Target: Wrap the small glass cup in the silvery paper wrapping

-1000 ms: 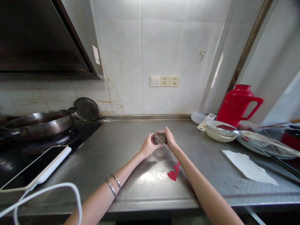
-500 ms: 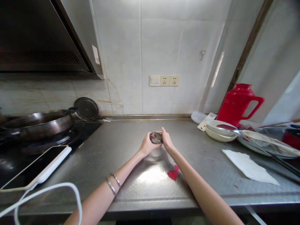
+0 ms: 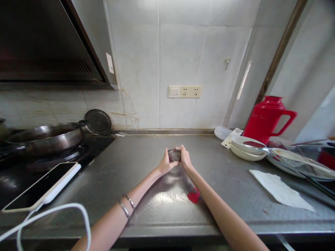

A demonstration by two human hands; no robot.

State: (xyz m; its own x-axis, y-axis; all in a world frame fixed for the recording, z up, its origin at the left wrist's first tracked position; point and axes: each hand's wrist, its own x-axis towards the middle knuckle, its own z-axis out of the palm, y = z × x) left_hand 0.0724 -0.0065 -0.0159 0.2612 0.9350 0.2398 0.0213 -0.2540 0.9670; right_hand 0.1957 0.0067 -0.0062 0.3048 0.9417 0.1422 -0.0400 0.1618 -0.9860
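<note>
Between my hands, over the middle of the metal counter [image 3: 136, 157], is a small round dark object [image 3: 174, 155] with pale, shiny patches on top; its exact kind is unclear. My left hand [image 3: 164, 165] wraps its left and near side, thumb along the front. On the right side my right hand [image 3: 185, 158] closes against it, with fingertips bent over its far right edge. Their grip hides most of the object's sides. Nearer to me, beside my right forearm, a torn red scrap [image 3: 193, 197] lies on the counter.
A steel pan [image 3: 49, 139] sits on the stove at left, near a phone [image 3: 42, 188] with a white cable. At right stand a red thermos [image 3: 265, 118], stacked bowls [image 3: 247, 153], a plate [image 3: 277, 164] with utensils and a white paper sheet [image 3: 281, 190].
Both hands keep hold of the round object. My right fingers have curled further over its edge, and the object looks slightly turned or tilted. The view has shifted slightly.
</note>
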